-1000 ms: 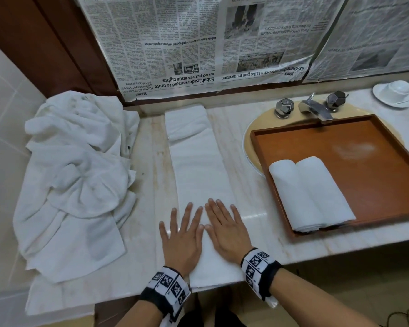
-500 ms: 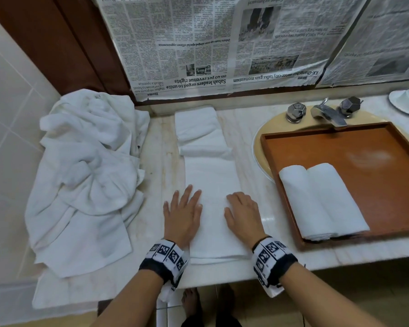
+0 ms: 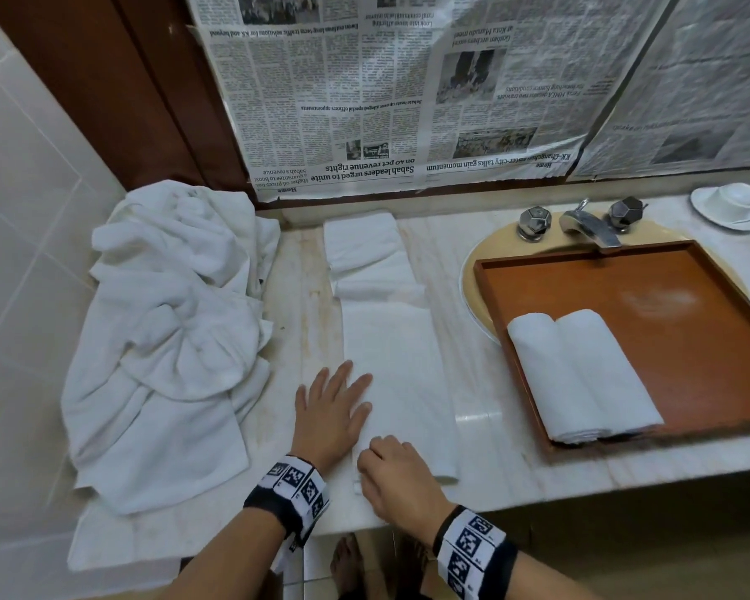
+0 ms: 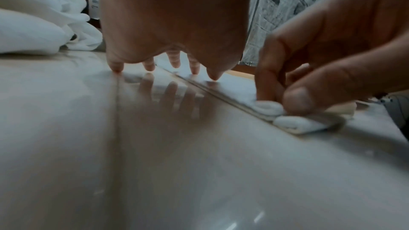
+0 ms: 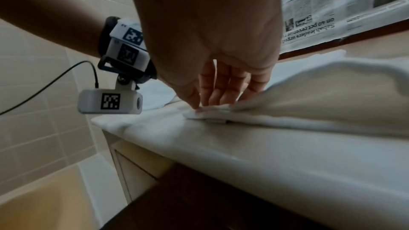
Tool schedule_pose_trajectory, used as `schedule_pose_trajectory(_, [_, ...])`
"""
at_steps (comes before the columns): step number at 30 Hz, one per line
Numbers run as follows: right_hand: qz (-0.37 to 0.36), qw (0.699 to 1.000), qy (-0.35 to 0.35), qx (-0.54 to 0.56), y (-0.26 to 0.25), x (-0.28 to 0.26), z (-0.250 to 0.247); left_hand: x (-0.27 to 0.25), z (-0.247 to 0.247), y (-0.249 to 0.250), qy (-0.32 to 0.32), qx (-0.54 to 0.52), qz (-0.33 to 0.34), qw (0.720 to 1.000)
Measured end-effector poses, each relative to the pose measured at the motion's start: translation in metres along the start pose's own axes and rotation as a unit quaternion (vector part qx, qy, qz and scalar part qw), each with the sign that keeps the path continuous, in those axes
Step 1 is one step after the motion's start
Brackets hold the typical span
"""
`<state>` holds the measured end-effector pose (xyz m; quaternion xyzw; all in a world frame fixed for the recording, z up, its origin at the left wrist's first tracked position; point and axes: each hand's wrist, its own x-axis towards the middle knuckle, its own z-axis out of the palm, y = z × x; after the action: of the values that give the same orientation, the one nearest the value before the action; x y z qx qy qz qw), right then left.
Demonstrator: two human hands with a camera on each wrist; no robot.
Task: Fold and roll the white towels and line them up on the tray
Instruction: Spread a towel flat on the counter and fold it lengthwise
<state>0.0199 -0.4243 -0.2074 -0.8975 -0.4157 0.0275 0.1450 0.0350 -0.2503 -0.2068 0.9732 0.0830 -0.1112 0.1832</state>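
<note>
Here my left hand (image 3: 330,415) lies flat, fingers spread, on the near left edge of the towel (image 3: 397,361), a long folded strip on the counter (image 3: 486,409) just left of the tray (image 3: 711,339). My right hand (image 3: 397,474) pinches the towel's near corner between thumb and curled fingers. Two rolls (image 3: 581,374) lie side by side in the tray's near left part. A heap (image 3: 165,331) of loose towels sits left of the strip.

The right hand (image 3: 397,474) now sits lower in the frame, pinching the folded towel (image 3: 397,365) at its near left corner.
</note>
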Motion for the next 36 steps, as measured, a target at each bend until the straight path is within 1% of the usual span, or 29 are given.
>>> schedule_pose_trajectory(2, [0.010,1.000,0.021,-0.001,0.008,0.004,-0.003,-0.002,0.005,-0.004,0.002,0.025,0.019,1.000])
schedule_pose_trajectory(5, [0.046,0.999,0.013,0.004,0.020,0.009,-0.009,-0.007,0.010,-0.008,0.013,0.043,0.017,0.999])
schedule_pose_trajectory(7, [0.052,0.999,0.006,0.002,0.024,0.009,-0.009,-0.009,0.012,-0.010,0.011,0.041,0.009,0.999])
schedule_pose_trajectory(12, [0.012,1.000,-0.001,0.027,0.020,0.002,-0.002,-0.007,0.012,0.001,0.008,0.025,-0.029,0.999])
schedule_pose_trajectory(15, [-0.001,0.999,-0.001,0.048,0.021,-0.001,-0.002,-0.008,0.014,0.007,0.005,0.032,-0.040,0.999])
schedule_pose_trajectory(18, [-0.016,0.999,-0.012,0.026,0.017,-0.001,0.001,-0.008,0.016,0.006,0.009,0.014,-0.052,0.999])
schedule_pose_trajectory(20, [-0.014,1.000,-0.017,0.016,0.012,-0.001,0.003,-0.008,0.017,0.006,0.008,0.004,-0.053,0.999])
schedule_pose_trajectory(23, [-0.013,1.000,-0.007,-0.010,0.008,0.000,0.004,-0.007,0.016,0.006,0.005,0.005,-0.055,0.998])
schedule_pose_trajectory(25, [0.001,1.000,0.002,-0.002,0.009,0.001,0.002,-0.007,0.013,0.005,-0.001,0.001,-0.055,0.998])
schedule_pose_trajectory(27, [0.011,1.000,0.013,0.022,0.013,-0.001,0.001,-0.007,0.011,0.005,-0.005,-0.013,-0.053,0.998])
schedule_pose_trajectory(28, [0.014,0.999,0.006,0.043,0.015,-0.002,0.001,-0.007,0.010,0.006,-0.005,-0.019,-0.053,0.998])
schedule_pose_trajectory(32, [-0.017,0.997,-0.048,0.061,0.011,-0.006,-0.002,-0.007,0.010,0.008,-0.004,-0.010,-0.059,0.998])
schedule_pose_trajectory(34, [-0.030,0.990,-0.078,0.116,0.011,-0.003,-0.009,-0.008,0.008,0.009,-0.009,-0.007,-0.059,0.998])
schedule_pose_trajectory(35, [-0.019,0.984,-0.085,0.158,0.015,0.001,-0.015,-0.008,0.006,0.009,-0.010,-0.014,-0.057,0.998])
schedule_pose_trajectory(36, [0.003,0.979,-0.071,0.189,0.023,0.005,-0.020,-0.007,0.002,0.008,-0.007,-0.026,-0.056,0.998])
